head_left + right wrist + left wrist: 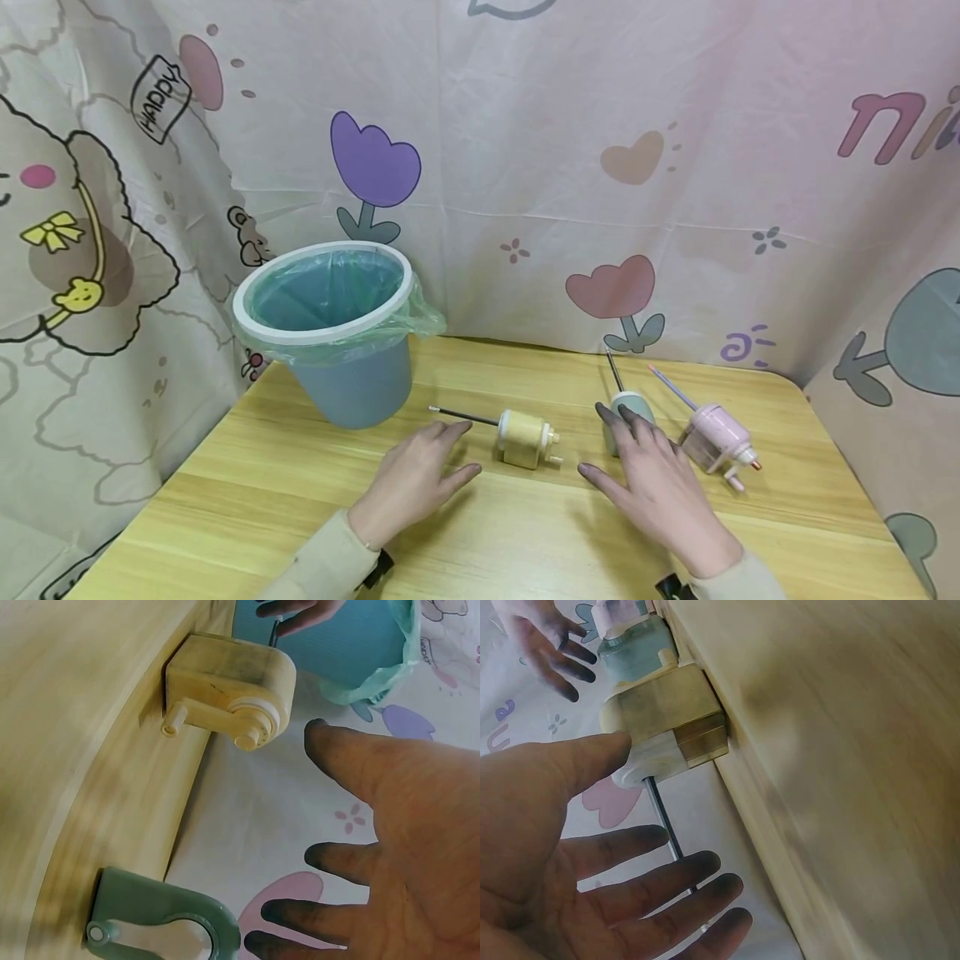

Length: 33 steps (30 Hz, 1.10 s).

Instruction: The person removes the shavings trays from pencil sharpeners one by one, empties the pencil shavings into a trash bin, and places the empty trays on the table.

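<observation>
A yellow crank pencil sharpener sits on the table between the hands, a dark pencil sticking out of it toward the left. My left hand, fingers spread and holding nothing, hovers beside that pencil. Over on the right, my right hand is spread in front of a green pencil sharpener and partly hides it. Another dark pencil rises from the green one. Dark smudges cover the fingertips of both hands. In the right wrist view, the yellow sharpener's crank handle faces the right hand.
To the right of the green sharpener stands a pink pencil sharpener holding a purple pencil. A blue bin with a white rim and green liner bag stands at the back left of the wooden table. A printed curtain hangs behind.
</observation>
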Motion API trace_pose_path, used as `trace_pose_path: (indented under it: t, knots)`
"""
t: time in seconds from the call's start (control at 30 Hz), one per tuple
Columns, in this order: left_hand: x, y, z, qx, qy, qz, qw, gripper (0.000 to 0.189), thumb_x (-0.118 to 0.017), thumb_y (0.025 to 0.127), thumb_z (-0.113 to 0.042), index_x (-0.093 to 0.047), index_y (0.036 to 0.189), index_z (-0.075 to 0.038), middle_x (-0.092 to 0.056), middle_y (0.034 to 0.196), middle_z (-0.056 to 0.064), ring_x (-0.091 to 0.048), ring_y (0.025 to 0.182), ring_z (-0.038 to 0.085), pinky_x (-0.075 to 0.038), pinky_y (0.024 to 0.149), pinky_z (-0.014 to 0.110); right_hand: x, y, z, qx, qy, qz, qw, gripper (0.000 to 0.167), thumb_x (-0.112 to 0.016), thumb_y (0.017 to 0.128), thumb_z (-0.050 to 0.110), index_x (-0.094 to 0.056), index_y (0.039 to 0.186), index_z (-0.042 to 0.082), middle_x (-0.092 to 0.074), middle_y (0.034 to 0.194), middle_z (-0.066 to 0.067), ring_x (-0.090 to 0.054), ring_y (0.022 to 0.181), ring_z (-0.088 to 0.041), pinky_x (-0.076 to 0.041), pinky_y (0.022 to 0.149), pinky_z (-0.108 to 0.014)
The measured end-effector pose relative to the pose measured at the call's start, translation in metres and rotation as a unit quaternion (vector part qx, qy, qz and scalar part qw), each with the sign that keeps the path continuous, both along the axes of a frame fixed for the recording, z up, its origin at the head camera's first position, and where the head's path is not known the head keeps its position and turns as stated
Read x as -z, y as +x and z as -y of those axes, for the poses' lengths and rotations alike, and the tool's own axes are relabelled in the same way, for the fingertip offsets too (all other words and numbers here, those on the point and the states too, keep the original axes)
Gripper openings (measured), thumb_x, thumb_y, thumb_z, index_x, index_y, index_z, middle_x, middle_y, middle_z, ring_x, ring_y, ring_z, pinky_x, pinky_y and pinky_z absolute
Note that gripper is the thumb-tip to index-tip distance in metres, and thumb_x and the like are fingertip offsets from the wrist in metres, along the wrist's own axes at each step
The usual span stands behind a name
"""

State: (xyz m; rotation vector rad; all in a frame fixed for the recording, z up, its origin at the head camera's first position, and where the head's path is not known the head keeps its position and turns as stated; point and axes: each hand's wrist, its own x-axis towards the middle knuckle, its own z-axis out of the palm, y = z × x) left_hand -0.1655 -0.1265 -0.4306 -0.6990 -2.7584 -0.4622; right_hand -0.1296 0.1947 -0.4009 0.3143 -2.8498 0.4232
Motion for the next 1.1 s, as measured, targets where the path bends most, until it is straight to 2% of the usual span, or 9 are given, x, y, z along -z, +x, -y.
trace_pose_path:
  t: [0.13, 0.33, 0.5, 0.63, 0.87, 1.1]
  knots:
    - [0.003, -0.002, 0.0, 0.007, -0.003, 0.004, 1.0, 0.057, -0.083, 0.094, -0.04, -0.068, 0.139, -0.008, -0.077, 0.116, 0.011, -0.077, 0.097, 0.026, -0.066, 0.07, 0.038, 0.0, -0.003, 0.004, -0.014, -0.004, -0.008, 0.9999, 0.082, -0.073, 0.098, 0.056, -0.045, 0.163, 0.015, -0.055, 0.155, -0.025, -0.059, 0.135, -0.05, -0.051, 0.104, -0.075]
    - [0.007, -0.006, -0.001, 0.017, -0.004, 0.018, 0.9997, 0.056, -0.083, 0.094, -0.038, -0.068, 0.139, -0.008, -0.077, 0.117, 0.012, -0.076, 0.098, 0.027, -0.066, 0.072, 0.039, 0.002, -0.01, 0.01, -0.029, -0.008, -0.017, 0.9994, 0.082, -0.077, 0.096, 0.051, -0.046, 0.162, 0.013, -0.058, 0.151, -0.025, -0.062, 0.132, -0.048, -0.05, 0.108, -0.073]
    - [0.008, -0.008, -0.001, 0.022, 0.003, 0.026, 0.9994, 0.057, -0.083, 0.094, -0.037, -0.068, 0.139, -0.006, -0.076, 0.119, 0.014, -0.076, 0.1, 0.03, -0.068, 0.075, 0.042, 0.003, -0.019, 0.016, -0.036, -0.011, -0.008, 0.9992, 0.081, -0.077, 0.097, 0.05, -0.046, 0.162, 0.013, -0.059, 0.15, -0.025, -0.062, 0.132, -0.048, -0.049, 0.106, -0.076]
    - [0.009, -0.01, -0.002, 0.024, 0.007, 0.032, 0.9992, 0.056, -0.083, 0.094, -0.037, -0.068, 0.138, -0.006, -0.076, 0.12, 0.015, -0.076, 0.102, 0.031, -0.068, 0.076, 0.044, 0.005, -0.025, 0.019, -0.047, -0.02, 0.004, 0.9987, 0.082, -0.078, 0.096, 0.047, -0.045, 0.163, 0.011, -0.06, 0.149, -0.026, -0.063, 0.13, -0.047, -0.054, 0.104, -0.072]
    - [0.01, -0.011, -0.003, 0.031, 0.01, 0.036, 0.9988, 0.056, -0.084, 0.093, -0.034, -0.068, 0.138, -0.004, -0.076, 0.119, 0.015, -0.076, 0.1, 0.031, -0.068, 0.076, 0.044, 0.01, -0.035, 0.026, -0.069, -0.03, 0.019, 0.997, 0.083, -0.079, 0.096, 0.045, -0.045, 0.162, 0.008, -0.06, 0.147, -0.029, -0.063, 0.13, -0.048, -0.05, 0.113, -0.068]
    - [0.014, -0.011, -0.005, 0.043, 0.011, 0.035, 0.9984, 0.056, -0.084, 0.094, -0.034, -0.067, 0.138, -0.003, -0.076, 0.118, 0.015, -0.075, 0.1, 0.03, -0.068, 0.076, 0.042, 0.015, -0.041, 0.032, -0.078, -0.031, 0.038, 0.9957, 0.082, -0.076, 0.098, 0.046, -0.044, 0.162, 0.006, -0.061, 0.148, -0.028, -0.064, 0.13, -0.046, -0.053, 0.112, -0.065]
